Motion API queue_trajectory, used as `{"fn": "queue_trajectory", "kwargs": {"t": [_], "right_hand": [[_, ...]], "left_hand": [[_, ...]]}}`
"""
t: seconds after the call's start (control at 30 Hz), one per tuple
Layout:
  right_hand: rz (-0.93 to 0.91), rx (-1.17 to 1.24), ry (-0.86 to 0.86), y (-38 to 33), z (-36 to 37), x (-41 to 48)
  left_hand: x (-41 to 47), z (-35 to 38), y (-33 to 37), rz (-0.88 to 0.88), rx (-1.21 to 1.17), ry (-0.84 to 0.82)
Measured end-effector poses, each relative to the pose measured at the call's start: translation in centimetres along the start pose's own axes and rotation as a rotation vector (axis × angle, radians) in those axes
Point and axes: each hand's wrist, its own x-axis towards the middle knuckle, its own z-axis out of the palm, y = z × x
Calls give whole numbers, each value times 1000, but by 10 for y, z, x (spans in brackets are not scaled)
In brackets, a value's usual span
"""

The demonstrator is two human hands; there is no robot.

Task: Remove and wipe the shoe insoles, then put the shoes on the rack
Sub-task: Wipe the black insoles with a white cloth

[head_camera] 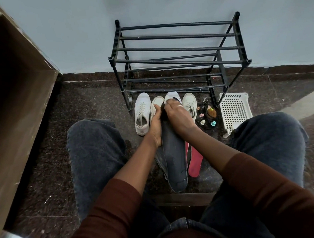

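Cardboard box (pixel 18 106): it stands at your far left against the wall, well apart from the work; you can ignore it.
Left shoe (pixel 142 113): a white laced sneaker on the floor just in front of the rack, beside your left hand; it looks ready for the rack once the insoles are done.
Left hand (pixel 155 127): your fingers curl round the left edge of the dark insole (pixel 174 153) and steady it; keep that grip low so the toe end stays stiff under the wipe.
Dark insole: it lies lengthwise between your knees, heel toward you, toe up under both hands; more dark insoles seem to lie beneath it.
Right hand (pixel 177 114): it pinches a white cloth (pixel 169 101) at the insole's toe end; press flat and draw the cloth down toward the heel, one pass per strip.
Red insole (pixel 195 162): it lies on the floor just right of the dark one, partly tucked under it; whether it has been wiped I cannot tell.
Other shoes: three more white ones sit in the row behind your hands, partly hidden.
Bottles (pixel 208 119): small items cluster on a dark tray near your right wrist; mind your elbow.
White basket (pixel 235 110): it sits tilted at the rack's right foot.
Rack (pixel 178 48): its bars hold nothing, and the shoe row stands between you and it.
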Motion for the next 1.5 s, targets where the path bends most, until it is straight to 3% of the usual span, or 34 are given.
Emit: {"fn": "queue_trajectory", "kwargs": {"t": [0.13, 0.27, 0.43, 0.53, 0.7, 0.77, 0.87, 1.0, 1.17, 1.33, 1.5], "right_hand": [[142, -15, 11, 1, -4, 4], [118, 117, 57, -4, 1, -6], [-138, 308, 119, -16, 8, -32], [-274, 355, 137, -14, 2, -42], [-409, 231, 52, 5, 0, -36], [-354, 150, 32, 10, 0, -25], [-107, 86, 32, 10, -4, -8], [80, 101, -55, -5, 1, -7], [-152, 282, 96, -20, 16, -36], [-395, 151, 117, -6, 14, -48], [-439, -52, 22, 3, 6, -33]], "left_hand": [[1, -1, -3, -31, 14, -20], [3, -4, -6, 0, -11, 10], [17, -18, -7, -18, 76, 173], [22, -22, -5, -22, 12, 182], [24, -23, -2, 1, -9, 166], [21, -20, -1, -30, -21, 106], [17, -16, -5, -21, -67, -9], [18, -19, -7, 5, -60, 50], [30, -32, -7, -14, 28, 172], [42, -38, -18, 46, -36, 58], [23, -26, -3, 24, 45, 157]]}}
